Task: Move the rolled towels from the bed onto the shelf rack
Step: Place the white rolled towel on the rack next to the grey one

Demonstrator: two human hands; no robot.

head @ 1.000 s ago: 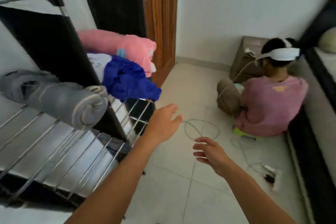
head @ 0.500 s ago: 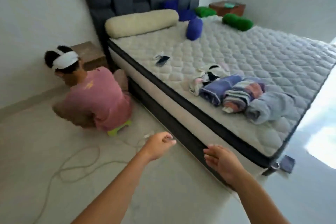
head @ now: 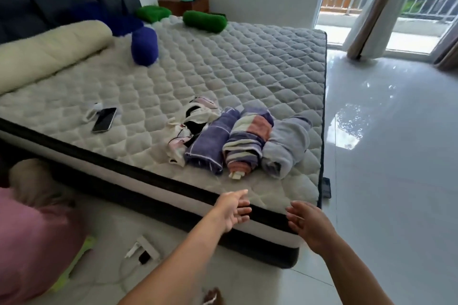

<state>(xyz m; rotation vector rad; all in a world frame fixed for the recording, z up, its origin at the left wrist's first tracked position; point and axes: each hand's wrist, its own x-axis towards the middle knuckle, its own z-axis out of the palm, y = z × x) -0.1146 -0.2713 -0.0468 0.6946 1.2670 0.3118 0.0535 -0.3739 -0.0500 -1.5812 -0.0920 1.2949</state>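
Quilted bed (head: 223,67) filling a white-tiled room, four rolled towels (head: 238,141) lying near the bed's front corner, phone (head: 104,119) lying on the bed, left hand (head: 229,208) and right hand (head: 309,224) hovering at the bed's edge, fingers spread, holding nothing

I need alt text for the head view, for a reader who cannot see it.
Two empty, open hands, left hand and right hand, reach toward four rolled towels near the bed edge. A phone lies further left on the mattress.

Dark phone (head: 104,119) near a cream bolster (head: 47,53), blue cushion (head: 144,45), green cushions (head: 204,21), wooden nightstand (head: 183,3)
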